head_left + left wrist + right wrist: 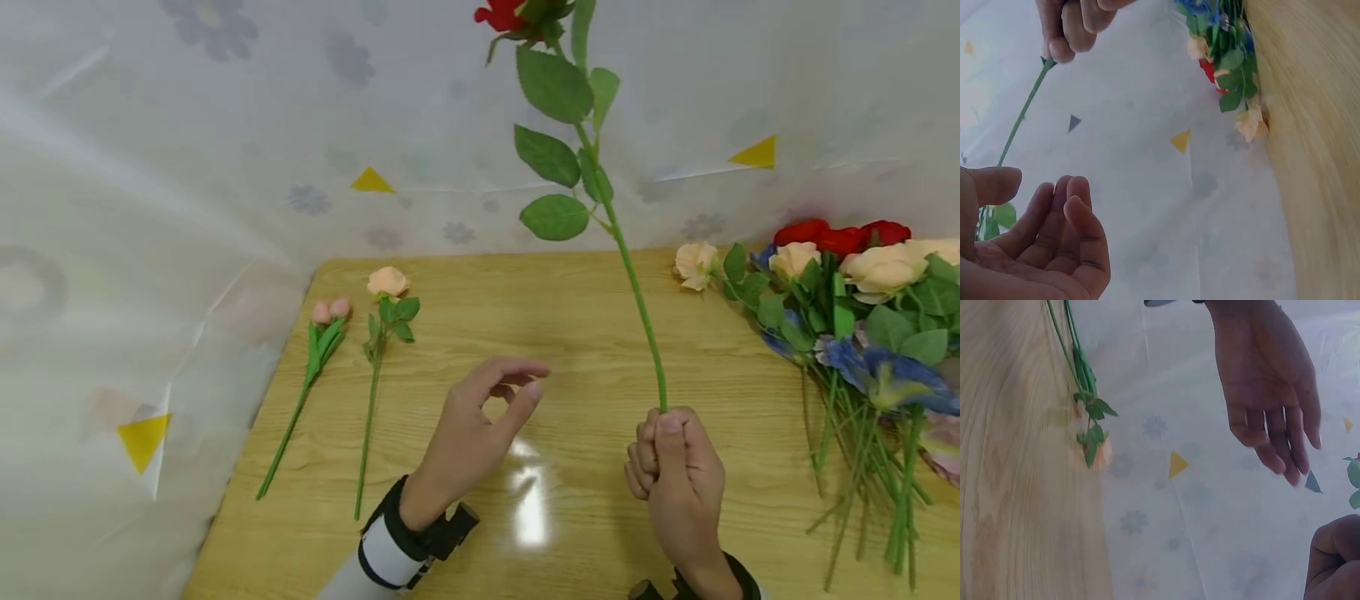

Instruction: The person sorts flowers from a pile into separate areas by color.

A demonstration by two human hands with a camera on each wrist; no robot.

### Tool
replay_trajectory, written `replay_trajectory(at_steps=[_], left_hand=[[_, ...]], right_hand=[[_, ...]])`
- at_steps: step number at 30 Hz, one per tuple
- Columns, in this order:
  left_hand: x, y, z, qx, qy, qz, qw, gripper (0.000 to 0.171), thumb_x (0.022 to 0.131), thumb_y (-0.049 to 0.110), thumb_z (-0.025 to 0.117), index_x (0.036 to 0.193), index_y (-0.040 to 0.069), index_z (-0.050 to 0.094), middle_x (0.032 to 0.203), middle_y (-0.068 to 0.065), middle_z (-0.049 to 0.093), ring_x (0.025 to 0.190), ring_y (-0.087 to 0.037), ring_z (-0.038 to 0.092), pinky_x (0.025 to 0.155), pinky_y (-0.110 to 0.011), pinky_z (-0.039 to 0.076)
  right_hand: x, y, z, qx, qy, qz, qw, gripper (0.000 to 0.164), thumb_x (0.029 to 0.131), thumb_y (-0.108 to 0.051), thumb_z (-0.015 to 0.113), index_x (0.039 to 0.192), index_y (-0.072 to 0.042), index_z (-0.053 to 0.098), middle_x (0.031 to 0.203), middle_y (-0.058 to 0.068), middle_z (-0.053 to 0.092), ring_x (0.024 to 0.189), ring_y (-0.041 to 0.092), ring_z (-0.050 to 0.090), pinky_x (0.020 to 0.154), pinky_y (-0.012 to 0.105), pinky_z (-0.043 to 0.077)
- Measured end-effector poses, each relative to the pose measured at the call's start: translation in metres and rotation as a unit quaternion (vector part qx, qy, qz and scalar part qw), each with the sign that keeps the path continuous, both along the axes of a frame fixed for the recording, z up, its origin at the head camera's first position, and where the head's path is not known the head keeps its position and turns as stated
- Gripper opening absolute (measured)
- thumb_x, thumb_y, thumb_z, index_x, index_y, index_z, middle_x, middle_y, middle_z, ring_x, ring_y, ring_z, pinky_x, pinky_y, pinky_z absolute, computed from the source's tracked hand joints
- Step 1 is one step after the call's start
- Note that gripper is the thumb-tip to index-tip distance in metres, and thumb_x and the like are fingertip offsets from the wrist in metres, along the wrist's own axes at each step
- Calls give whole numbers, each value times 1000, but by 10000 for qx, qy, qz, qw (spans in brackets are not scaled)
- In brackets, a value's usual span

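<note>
The right hand grips a red rose low down, above the table; the left hand hovers nearby, fingers bent, thumb apart. The rose slants up and leftward, bloom farthest.

Wood-grain worktop here, white glare gleaming on it; beyond its far edge rises pale flower-printed sheeting, wrapping round past its left edge, yellow triangles dotted across!

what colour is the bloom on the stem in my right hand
Red; the bloom shows best in the head view, cut off at top.
</note>
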State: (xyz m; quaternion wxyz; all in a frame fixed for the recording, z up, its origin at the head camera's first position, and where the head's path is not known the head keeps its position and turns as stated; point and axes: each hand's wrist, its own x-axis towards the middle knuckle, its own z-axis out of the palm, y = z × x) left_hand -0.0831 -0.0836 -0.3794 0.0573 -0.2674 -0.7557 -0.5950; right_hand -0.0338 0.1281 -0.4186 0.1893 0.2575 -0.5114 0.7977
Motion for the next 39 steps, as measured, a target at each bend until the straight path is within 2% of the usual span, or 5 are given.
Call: replay_trajectory(at_steps=[15,21,24,30,39], left_hand=[[13,47,16,1086,-761,-1366,9817,27,106,10,48,131,5,55,119,-16,69,113,-17,65,99,-36,50],[16,50,15,1324,-772,-1302,9796,23,107,9,45,124,0,57,103,-19,67,99,-20,67,93,-35,53],[17,49,16,1417,-785,-1261,9787,25,108,8,43,125,-3,56,98,-21,64,94,-23,68,90,-36,55],[16,43,19,1467,-996,-985,9792,25,109,11,38,124,-3,54,94,-21,59,90,-22,65,86,-35,56],[12,36,18,1428,-641,-497,9864,24,110,11,35,112,-4,54,89,-20,50,79,-14,47,71,-23,45]], right_hand=[[8,-28,-7,464,-227,382,9979,30,101,16,8,93,12,36,60,3,29,40,10,23,33,14,24],[10,-30,-10,866,-177,433,9951,54,100,19,9,149,9,30,69,4,33,46,10,26,37,16,25],[12,-29,-8,1242,-342,400,9909,52,101,18,12,149,11,30,74,6,36,48,12,27,38,18,26],[10,-23,-4,2224,-1030,49,9695,28,105,9,27,106,2,54,73,6,48,57,16,46,49,24,44],[4,6,-3,3441,-1893,-1110,9129,17,107,-8,45,114,-3,60,102,1,64,94,14,63,81,22,52]])
